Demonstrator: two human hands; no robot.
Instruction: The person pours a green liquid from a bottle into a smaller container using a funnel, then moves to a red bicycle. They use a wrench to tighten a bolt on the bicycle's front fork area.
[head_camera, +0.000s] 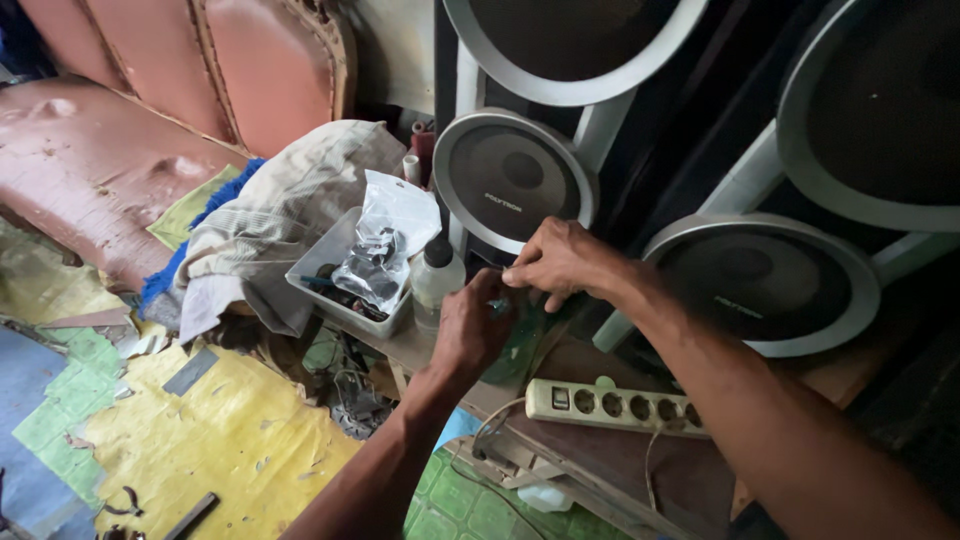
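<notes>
My left hand (472, 328) rests on a green circuit board (528, 335) that lies on a wooden shelf in front of a speaker, its fingers curled over the board's near edge. My right hand (560, 262) meets it from the right, fingertips pinched together at the board's top edge, just above the left thumb. What the fingertips pinch is too small to tell. A clear plastic bottle with a black cap (437, 275) stands just left of my hands.
A plastic tray (318, 282) holds a clear bag of dark parts (380, 255). Crumpled cloth (285, 205) lies left of it. A white power strip (610, 405) sits on the shelf. Two large speakers (515, 175) (765, 280) stand behind. A worn red seat (100, 150) is at left.
</notes>
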